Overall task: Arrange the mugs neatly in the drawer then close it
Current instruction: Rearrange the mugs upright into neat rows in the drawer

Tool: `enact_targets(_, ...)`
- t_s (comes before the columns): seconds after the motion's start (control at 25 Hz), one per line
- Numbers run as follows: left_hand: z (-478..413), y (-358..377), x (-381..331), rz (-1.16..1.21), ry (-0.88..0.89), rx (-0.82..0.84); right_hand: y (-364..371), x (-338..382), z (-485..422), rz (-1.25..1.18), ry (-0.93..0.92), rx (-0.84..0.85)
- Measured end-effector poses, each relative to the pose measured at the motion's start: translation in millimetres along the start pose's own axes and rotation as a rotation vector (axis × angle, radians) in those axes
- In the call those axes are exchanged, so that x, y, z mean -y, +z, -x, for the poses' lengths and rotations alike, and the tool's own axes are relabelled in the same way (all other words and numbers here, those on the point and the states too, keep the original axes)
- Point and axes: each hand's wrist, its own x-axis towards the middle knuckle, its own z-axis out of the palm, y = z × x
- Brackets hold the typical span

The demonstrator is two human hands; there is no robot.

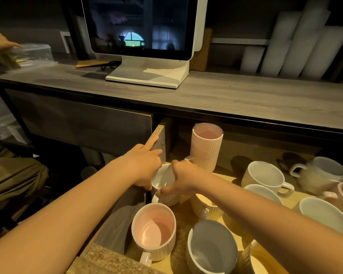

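White mug [162, 181] in play, back-left corner of the open drawer [117, 224]. The right hand [184, 178] has it pinched at the rim, fingers curled over the top and thumb low on the ribbed side, and the mug is tipped a little rather than sitting flat. The left hand [145, 165] lies across the drawer's side wall with its first finger stretched straight along the chipboard edge. In this dim light I cannot tell whether it grips the wall or only steadies on it.

So we're mid-arranging, nowhere near closing. The pink mug [153, 232] sits just in front, the grey mug [212, 248] leans beside it, a stack of pink cups [206, 147] stands at the back, and the cream mug [262, 177] and its neighbours lie scattered to the right.

Next, I'd judge, that white mug needs setting upright against the wall, handle turned in line with the pink one. The rim pinch is thin and glazed china is slippery, so lower it gently.
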Motion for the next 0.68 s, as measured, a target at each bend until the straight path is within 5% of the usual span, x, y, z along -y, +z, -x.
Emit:
enact_targets(0.28, 0.2, -17.8, -11.9, 0.187, -0.005, -0.227, -48.4, -27.5, 28.1, 0.01, -0.131, -0.1)
enact_targets(0.68, -46.5, -42.1, -44.0, 0.666, -0.1, -0.253, -62.5, -103.5, 31.8, -0.189, 0.218, -0.282)
